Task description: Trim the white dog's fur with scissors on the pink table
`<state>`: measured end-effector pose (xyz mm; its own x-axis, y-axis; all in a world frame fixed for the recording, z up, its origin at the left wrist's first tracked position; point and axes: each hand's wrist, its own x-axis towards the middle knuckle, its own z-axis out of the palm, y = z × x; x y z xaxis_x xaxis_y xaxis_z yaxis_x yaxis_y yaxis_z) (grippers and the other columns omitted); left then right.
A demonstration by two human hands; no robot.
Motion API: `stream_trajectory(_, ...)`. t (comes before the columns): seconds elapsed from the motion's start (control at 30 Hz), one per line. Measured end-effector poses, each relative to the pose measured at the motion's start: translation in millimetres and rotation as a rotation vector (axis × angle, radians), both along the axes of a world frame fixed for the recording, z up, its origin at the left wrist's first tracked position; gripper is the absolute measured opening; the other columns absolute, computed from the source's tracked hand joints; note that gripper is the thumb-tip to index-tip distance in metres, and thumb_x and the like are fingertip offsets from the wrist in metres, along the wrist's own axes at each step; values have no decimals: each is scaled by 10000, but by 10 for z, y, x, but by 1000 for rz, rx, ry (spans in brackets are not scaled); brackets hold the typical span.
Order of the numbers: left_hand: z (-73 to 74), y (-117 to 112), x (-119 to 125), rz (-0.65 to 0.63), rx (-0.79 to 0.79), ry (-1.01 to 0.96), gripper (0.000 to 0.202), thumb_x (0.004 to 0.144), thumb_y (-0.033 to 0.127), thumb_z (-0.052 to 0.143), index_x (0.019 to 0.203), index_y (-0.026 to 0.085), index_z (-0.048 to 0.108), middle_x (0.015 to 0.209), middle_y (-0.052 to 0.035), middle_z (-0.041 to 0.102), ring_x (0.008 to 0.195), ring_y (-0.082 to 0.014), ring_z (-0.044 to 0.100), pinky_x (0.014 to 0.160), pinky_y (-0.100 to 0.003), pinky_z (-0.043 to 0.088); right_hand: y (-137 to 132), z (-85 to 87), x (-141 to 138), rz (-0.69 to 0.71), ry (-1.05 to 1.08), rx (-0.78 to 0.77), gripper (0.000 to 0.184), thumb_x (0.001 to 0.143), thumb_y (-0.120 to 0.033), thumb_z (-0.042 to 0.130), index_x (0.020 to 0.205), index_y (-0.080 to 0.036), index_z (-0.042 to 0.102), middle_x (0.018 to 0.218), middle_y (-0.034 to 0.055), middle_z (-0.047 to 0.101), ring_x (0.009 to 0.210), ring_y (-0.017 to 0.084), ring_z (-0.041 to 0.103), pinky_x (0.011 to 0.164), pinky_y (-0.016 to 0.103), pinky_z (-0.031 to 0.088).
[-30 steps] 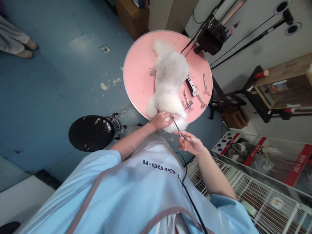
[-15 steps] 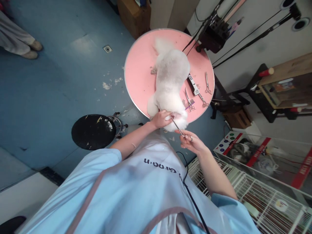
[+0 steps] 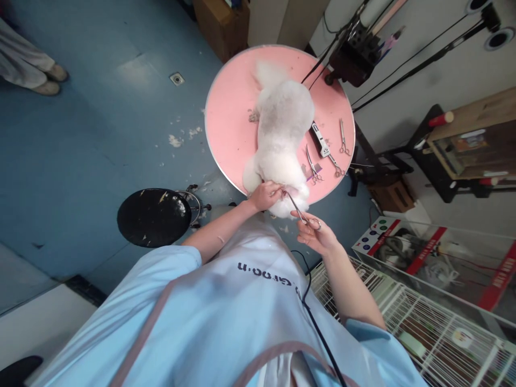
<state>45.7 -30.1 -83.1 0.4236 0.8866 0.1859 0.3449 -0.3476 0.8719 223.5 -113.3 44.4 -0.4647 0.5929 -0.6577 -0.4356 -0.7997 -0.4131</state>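
A white fluffy dog (image 3: 284,115) is on the pink round table (image 3: 226,134), its head at the edge nearest me. My left hand (image 3: 266,195) is closed at the side of its head, fingers pinching what looks like the ear (image 3: 279,190), with pinkish skin showing beside them. In my right hand (image 3: 316,232) is a slim metal tool with scissor-like ring handles (image 3: 297,207). Its tip is at that pinkish spot, close to my left fingertips. Whether it is scissors or forceps is too small to tell. The dog's face is hidden.
On the table's right lie curved scissors (image 3: 311,164), a black-and-white clipper (image 3: 321,141) and more scissors (image 3: 343,138). A black stool (image 3: 155,217) stands left, and white wire cages (image 3: 427,328) right. Fur tufts (image 3: 176,141) litter the floor. Another person's legs (image 3: 24,59) show upper left.
My right hand has turned slightly and shifted a little, so the tool's handles show more openly. The tool's tip stays by the ear. My left hand and the dog hardly move.
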Motion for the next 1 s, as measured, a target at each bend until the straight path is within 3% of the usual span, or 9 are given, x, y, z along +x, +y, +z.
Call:
stream_trajectory(0.17,12,3,18,21,-61,-15,281,820,152,446,1000,130,660,894,-68,676,829,-139,606,817,-253,483,65,-43,-114,-13,110,-110,392,745,-405,565,1061,-175,600,615,-61,458,452,54,328,554,260,381)
stream_trajectory(0.4,27,-1,31,44,-98,-30,242,792,128,460,960,133,633,928,-64,676,906,-160,606,859,-271,469,-6,-22,-239,-154,92,-69,353,754,-234,603,1091,-132,579,584,-97,371,413,16,211,501,191,352)
stream_trajectory(0.53,67,-10,29,50,-127,-34,208,790,129,463,926,142,620,905,-56,670,902,-162,607,851,-269,469,-6,54,-271,-195,190,-121,378,775,-325,562,1096,-126,566,599,-92,369,422,24,222,534,209,398)
stream_trajectory(0.7,55,-33,61,81,-149,-37,268,776,119,471,1011,144,597,988,-59,664,952,-164,607,879,-265,468,72,-7,-374,-288,256,-201,393,795,-414,490,1067,-135,544,644,-72,409,471,42,313,635,268,453)
stream_trajectory(0.87,29,-49,78,131,-163,-54,275,775,129,484,1027,140,592,1016,-63,664,980,-163,609,896,-260,467,79,-54,-449,-408,269,-194,304,836,-234,436,1112,-137,518,603,-94,386,395,25,244,492,187,375)
stream_trajectory(1.0,54,-48,75,143,-170,-52,262,777,146,494,1016,142,600,1011,-64,667,976,-172,612,889,-270,471,36,-36,-464,-448,182,-199,295,841,-220,443,1105,-131,542,567,-105,359,356,23,183,406,184,297)
